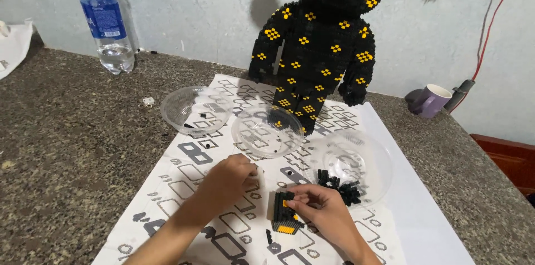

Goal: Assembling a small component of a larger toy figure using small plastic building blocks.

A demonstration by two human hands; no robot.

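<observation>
The right hand (320, 205) grips a small black-and-orange block piece (285, 214), fingers pinched on its top, holding it on the patterned sheet (184, 181) near the front edge. The left hand (225, 178) rests on the sheet just to the left of the piece, fingers curled inward; whether it holds anything cannot be told. Three clear bowls lie beyond the hands: the right bowl (370, 156) has a heap of black bricks (340, 184) and sits just beside the right hand, the middle bowl (267, 131) and left bowl (192, 110) hold only a few bits. A tall black figure (317, 42) with yellow spots stands behind them. A bottle (108, 22) and a purple mug (430, 100) stand on the stone counter (67, 148).
</observation>
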